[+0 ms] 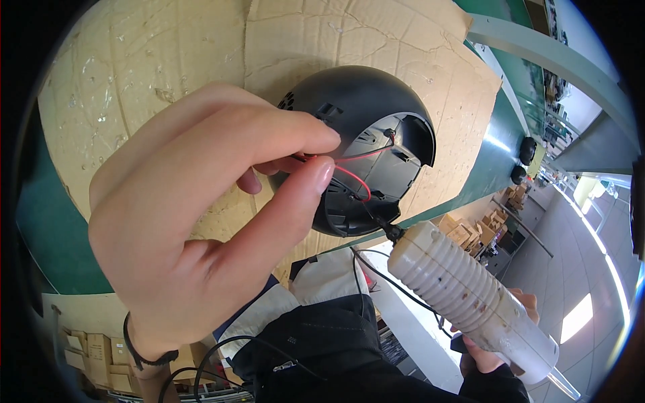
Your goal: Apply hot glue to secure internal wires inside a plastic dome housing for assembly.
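Observation:
A black, rounded plastic housing (366, 91) lies with its opening facing me, showing ribs and clips inside. My left hand (201, 195) is closed in a pinch, thumb against index finger, on thin red and black wires (363, 181) that run into the housing. One wire end meets a small spot (390, 134) near the opening's upper rim. My right hand (485, 357), partly hidden, grips a white ribbed hot glue gun (457, 279). A clear glue stick (563, 383) pokes out of its back. The gun's dark nozzle (391, 230) is at the housing's lower edge.
Creased cardboard (430, 40) lies under the housing on a green tabletop (64, 242). A black cable (396, 285) trails by the glue gun. A grey metal frame (557, 47) rises at the right. Cardboard boxes (101, 356) stand below at the left, others (470, 232) farther off right.

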